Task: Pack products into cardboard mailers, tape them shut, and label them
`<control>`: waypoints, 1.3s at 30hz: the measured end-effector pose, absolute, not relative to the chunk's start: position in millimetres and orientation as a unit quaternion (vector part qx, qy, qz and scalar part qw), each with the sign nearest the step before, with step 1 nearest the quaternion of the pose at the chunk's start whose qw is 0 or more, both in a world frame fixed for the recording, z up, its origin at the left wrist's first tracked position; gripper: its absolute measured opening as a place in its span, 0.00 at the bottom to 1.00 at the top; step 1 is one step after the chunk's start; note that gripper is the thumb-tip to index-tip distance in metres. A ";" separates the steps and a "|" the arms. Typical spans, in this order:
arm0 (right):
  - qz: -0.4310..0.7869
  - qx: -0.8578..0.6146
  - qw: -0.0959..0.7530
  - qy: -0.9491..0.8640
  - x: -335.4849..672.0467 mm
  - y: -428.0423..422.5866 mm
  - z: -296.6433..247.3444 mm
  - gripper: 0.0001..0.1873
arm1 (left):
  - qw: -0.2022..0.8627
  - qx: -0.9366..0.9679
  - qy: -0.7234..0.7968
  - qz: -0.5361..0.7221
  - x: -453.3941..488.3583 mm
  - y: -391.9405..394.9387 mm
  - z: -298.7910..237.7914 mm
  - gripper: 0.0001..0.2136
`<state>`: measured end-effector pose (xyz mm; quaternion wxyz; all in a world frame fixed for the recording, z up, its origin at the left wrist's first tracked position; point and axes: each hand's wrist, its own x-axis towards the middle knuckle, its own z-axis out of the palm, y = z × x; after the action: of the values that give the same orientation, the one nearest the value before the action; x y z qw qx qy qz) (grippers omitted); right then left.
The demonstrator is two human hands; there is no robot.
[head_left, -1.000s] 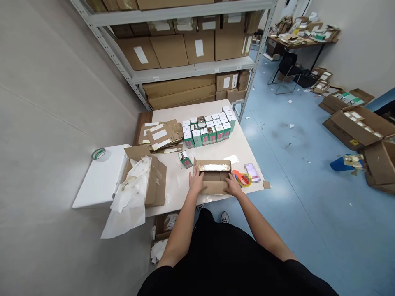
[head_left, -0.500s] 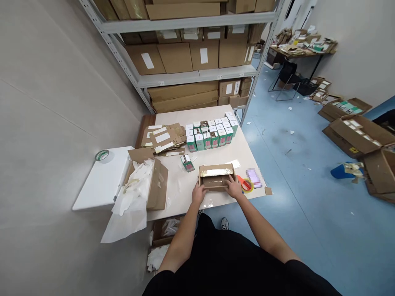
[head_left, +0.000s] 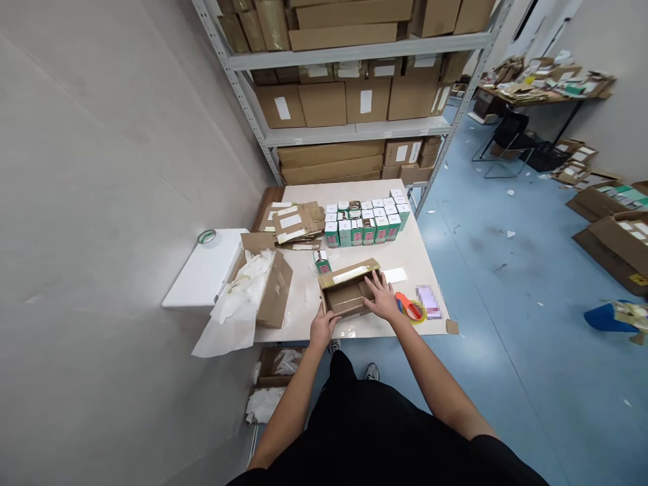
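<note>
An open cardboard box (head_left: 347, 297) sits slightly turned near the table's front edge. Its far flap carries shiny tape, and the inside shows bare brown card. My left hand (head_left: 324, 327) grips the near left corner, thumb on the rim. My right hand (head_left: 383, 298) lies at the box's right end with its fingers spread across the wall. Close by on the right are an orange tape cutter (head_left: 409, 306) and a white paper slip (head_left: 395, 275). Behind the box's left end stands a small green-and-white carton (head_left: 322, 262).
Rows of green-and-white cartons (head_left: 368, 231) stand farther back beside flattened cardboard (head_left: 294, 223). A box of white packing paper (head_left: 276, 290) is on the left. Tape (head_left: 206, 236) lies on a white surface. Shelving (head_left: 354, 133) rises behind the table (head_left: 422, 253).
The cardboard box has turned, its right end now farther from me. My right hand has spread its fingers over that end. The view has shifted left.
</note>
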<state>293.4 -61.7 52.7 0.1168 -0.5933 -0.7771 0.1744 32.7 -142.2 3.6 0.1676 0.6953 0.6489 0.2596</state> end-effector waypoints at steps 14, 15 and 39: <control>0.238 -0.489 0.024 -0.839 225.7 -41.1 56.8 0.41 | 0.132 0.644 0.699 0.282 24.5 -247.7 23.7 0.02; 0.247 -0.477 0.019 -0.843 217.0 -41.0 56.5 0.40 | 0.132 0.635 0.705 0.288 19.2 -252.0 23.4 0.02; 0.225 -0.367 -0.040 -0.902 -121.2 15.2 98.7 0.56 | 0.200 0.506 0.764 0.346 -77.7 -310.6 2.1 0.02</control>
<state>-121.2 15.2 98.7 -0.0400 -0.3667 -0.9017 0.2255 -77.7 -310.6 2.1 0.2003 0.5064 0.7642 0.3455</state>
